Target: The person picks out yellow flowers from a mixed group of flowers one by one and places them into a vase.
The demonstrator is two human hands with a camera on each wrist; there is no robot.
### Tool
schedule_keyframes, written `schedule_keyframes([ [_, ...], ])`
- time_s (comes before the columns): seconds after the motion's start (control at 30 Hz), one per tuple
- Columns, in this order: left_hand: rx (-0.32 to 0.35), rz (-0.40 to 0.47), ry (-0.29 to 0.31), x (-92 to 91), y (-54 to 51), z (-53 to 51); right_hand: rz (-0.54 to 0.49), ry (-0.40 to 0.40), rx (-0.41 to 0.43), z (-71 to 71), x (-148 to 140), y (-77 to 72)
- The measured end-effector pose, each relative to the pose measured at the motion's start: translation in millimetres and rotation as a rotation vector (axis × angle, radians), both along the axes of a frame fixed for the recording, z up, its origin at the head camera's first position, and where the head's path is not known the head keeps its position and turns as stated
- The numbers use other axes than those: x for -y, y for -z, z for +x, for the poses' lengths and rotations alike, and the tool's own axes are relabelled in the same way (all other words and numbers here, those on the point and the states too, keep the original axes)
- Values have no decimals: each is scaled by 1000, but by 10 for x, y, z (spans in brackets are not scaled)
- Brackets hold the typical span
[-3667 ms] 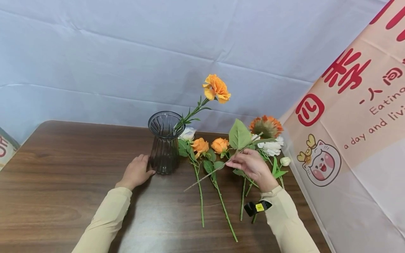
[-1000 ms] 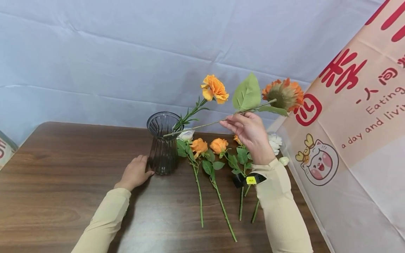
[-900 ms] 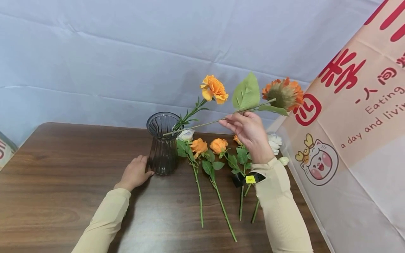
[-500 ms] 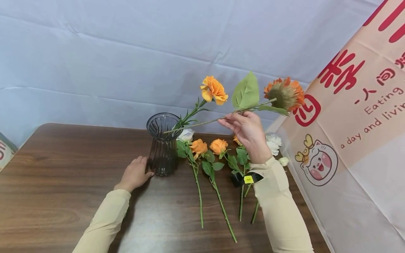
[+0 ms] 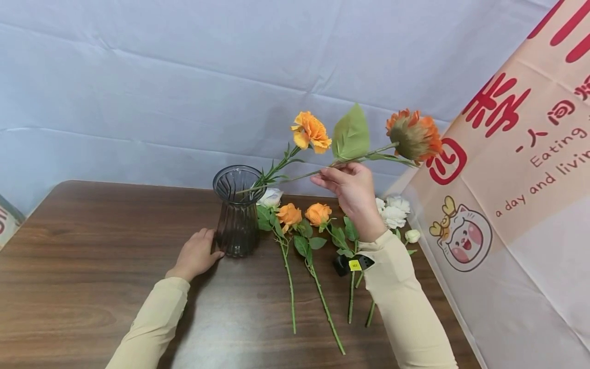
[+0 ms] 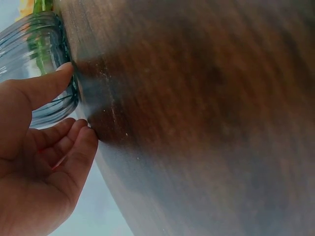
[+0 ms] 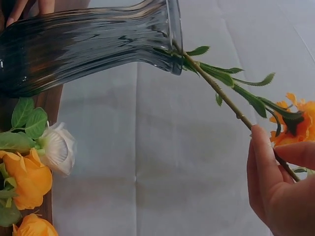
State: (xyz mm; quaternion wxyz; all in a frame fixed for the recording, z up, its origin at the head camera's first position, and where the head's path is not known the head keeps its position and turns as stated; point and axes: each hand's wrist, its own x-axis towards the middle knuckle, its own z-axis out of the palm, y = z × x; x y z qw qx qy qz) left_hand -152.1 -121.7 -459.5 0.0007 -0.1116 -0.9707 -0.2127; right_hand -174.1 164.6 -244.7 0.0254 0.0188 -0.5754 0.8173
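Observation:
My right hand [image 5: 352, 197] pinches the brown stem of a large orange flower [image 5: 415, 134] with broad green leaves, its head tilted up to the right. The stem's end is inside the mouth of a ribbed grey glass vase [image 5: 237, 225]. One yellow-orange carnation [image 5: 311, 132] leans rightward out of that vase. Beside the vase's base, my left hand [image 5: 195, 253] rests on the table. In the left wrist view its thumb [image 6: 54, 84] touches the base of the glass, and the other fingers lie relaxed and slightly bent next to it.
Right of the vase lie orange roses [image 5: 318, 213], a white flower [image 5: 271, 197], white blooms [image 5: 395, 211] and a white tulip bud [image 5: 412, 236]. Their stems point toward the table's [image 5: 92, 266] front. A pale cloth wall [image 5: 161, 92] stands behind, a printed banner [image 5: 507, 154] on the right.
The right hand has lifted the large orange flower from the right side and brought its stem to the vase mouth; just now it shifts slightly left. The left hand stays put.

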Motion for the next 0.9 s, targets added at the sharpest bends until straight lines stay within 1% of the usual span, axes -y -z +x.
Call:
schedule_keyframes([
  [0.2, -2, 0, 4, -2, 16, -1, 50, -10, -14, 10, 43, 4],
  [0.47, -8, -4, 8, 1, -6, -1, 143, -65, -16, -5, 75, 30],
  [0.6, -3, -4, 8, 3, -1, -1, 192, -92, -13, -7, 94, 40],
  [0.77, -1, 0, 10, 4, 3, -2, 218, -102, -4, -18, 115, 45],
  [0.9, -18, 2, 14, 6, 0, -1, 234, -110, -3, -41, 128, 54],
])
